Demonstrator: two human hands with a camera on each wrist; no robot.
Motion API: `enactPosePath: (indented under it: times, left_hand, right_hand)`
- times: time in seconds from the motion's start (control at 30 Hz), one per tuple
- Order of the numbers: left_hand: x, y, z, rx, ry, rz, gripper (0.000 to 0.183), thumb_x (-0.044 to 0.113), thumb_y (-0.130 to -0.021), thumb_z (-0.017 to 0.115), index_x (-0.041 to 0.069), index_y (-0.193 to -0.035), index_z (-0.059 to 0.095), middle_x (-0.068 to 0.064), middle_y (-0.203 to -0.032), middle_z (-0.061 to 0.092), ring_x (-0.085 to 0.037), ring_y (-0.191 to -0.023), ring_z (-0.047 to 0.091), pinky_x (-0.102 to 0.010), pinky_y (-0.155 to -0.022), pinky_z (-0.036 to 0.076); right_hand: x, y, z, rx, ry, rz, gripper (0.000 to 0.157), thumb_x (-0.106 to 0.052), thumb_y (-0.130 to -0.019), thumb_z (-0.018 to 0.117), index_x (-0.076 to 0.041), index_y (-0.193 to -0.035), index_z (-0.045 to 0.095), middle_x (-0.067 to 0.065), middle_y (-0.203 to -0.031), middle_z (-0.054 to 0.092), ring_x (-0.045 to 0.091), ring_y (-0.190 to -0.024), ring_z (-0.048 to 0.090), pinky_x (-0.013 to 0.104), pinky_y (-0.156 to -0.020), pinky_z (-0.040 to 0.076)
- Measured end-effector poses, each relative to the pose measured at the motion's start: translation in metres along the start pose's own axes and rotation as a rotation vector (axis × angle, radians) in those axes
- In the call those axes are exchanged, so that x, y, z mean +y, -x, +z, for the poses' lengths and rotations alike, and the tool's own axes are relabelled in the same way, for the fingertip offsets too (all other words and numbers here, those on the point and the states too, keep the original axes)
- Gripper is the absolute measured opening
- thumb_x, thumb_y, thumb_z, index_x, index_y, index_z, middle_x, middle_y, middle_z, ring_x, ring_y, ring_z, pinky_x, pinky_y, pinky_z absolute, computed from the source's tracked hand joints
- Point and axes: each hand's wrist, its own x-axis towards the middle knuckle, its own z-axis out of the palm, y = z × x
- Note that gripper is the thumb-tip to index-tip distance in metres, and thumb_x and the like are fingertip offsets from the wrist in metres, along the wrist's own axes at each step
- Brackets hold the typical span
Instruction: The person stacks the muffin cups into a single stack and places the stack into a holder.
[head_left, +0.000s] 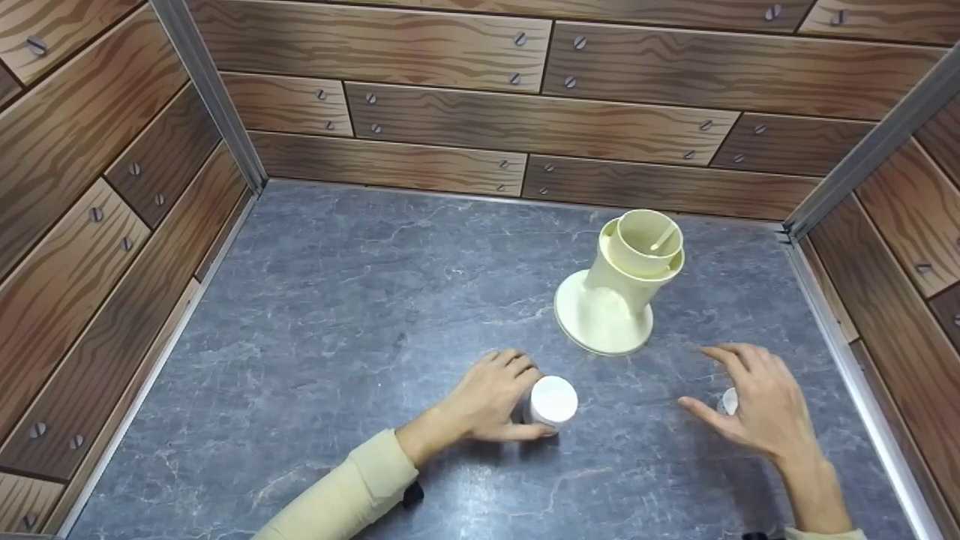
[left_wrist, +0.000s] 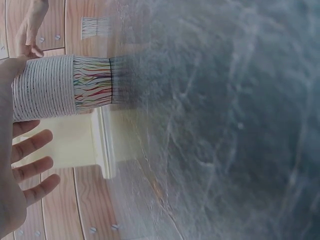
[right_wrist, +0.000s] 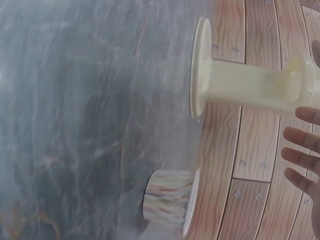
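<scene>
A white-topped cylindrical container (head_left: 553, 401) stands on the table. The left wrist view shows the container (left_wrist: 50, 85) ribbed white above, with multicoloured streaks below. My left hand (head_left: 491, 401) is around it, thumb at its near side and fingers loosely spread past its far side; whether they touch is unclear. My right hand (head_left: 765, 401) stands with thumb and fingers apart, holding nothing, beside a second container (head_left: 727, 402) that it mostly hides. That container (right_wrist: 170, 197) shows streaked sides and a white top rim in the right wrist view.
Beyond and between the hands stands a pale yellow pedestal (head_left: 607, 311) with a round base and a wide tubular top. A cup-like insert (head_left: 645, 251) sits in it, with a thin strip inside. Wood-patterned walls (head_left: 420, 45) enclose the grey marbled table (head_left: 322, 300).
</scene>
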Motion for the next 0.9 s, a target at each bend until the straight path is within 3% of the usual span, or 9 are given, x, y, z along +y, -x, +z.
enactPosePath:
  times: [0.23, 0.57, 0.9]
  left_hand:
    - [0.0, 0.0, 0.0, 0.003, 0.005, 0.003, 0.066, 0.076, -0.087, 0.064, 0.02, -0.12, 0.066, 0.001, -0.122, 0.07, -0.017, -0.115, 0.063, -0.036, -0.097, 0.056]
    - [-0.001, 0.001, 0.001, -0.004, -0.006, 0.004, 0.065, 0.077, -0.088, 0.062, 0.021, -0.121, 0.066, 0.002, -0.123, 0.069, -0.016, -0.116, 0.062, -0.036, -0.098, 0.055]
    - [0.0, 0.001, 0.0, 0.007, -0.005, 0.004, 0.065, 0.077, -0.087, 0.063, 0.02, -0.119, 0.066, 0.002, -0.122, 0.07, -0.017, -0.116, 0.063, -0.035, -0.096, 0.055]
  right_hand:
    - [0.013, 0.009, -0.001, -0.068, 0.021, 0.086, 0.08, -0.059, -0.069, 0.086, -0.007, -0.128, 0.069, 0.021, -0.119, 0.068, 0.043, -0.109, 0.062, 0.064, -0.095, 0.047]
    - [0.028, 0.022, 0.003, -0.122, 0.053, 0.173, 0.084, -0.056, -0.067, 0.089, -0.008, -0.131, 0.066, 0.023, -0.118, 0.066, 0.046, -0.102, 0.063, 0.066, -0.085, 0.048]
    - [0.043, 0.035, 0.003, -0.196, 0.053, 0.273, 0.088, -0.06, -0.071, 0.087, -0.005, -0.134, 0.062, 0.027, -0.12, 0.062, 0.05, -0.106, 0.059, 0.07, -0.089, 0.044]
